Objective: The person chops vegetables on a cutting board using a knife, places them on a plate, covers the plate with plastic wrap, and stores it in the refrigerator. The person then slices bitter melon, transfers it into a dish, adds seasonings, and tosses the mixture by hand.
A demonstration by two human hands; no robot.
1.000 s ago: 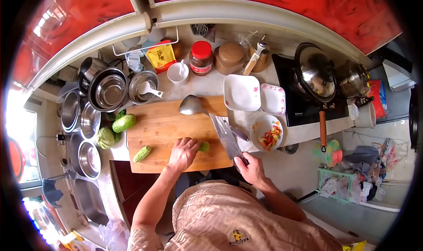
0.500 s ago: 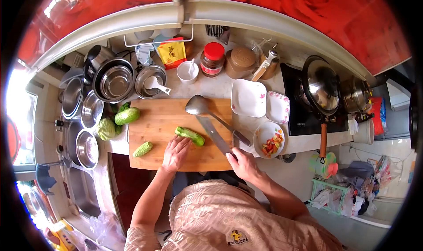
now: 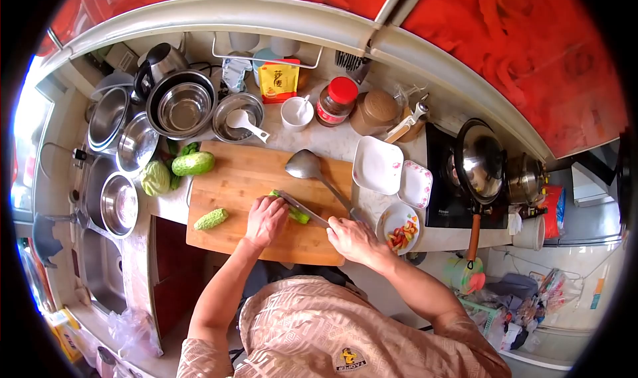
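Observation:
Pressed onto a green bitter melon piece on the wooden cutting board are the fingers of my left hand, which partly hide it. My right hand is closed round the handle of a kitchen knife. Its blade lies over the melon piece, close beside my left fingertips. Another bumpy bitter melon piece rests at the board's left side. Behind the knife, a metal ladle lies across the board, its handle slanting toward my right hand.
Left of the board are a thick green gourd, a pale round vegetable, several steel bowls and a sink. To the right stand white dishes, a plate of chopped peppers and a lidded wok on the stove.
My right hand has brought the knife leftward, from beside the bitter melon piece to over it. My left hand stays on the piece. The whole view has turned slightly.

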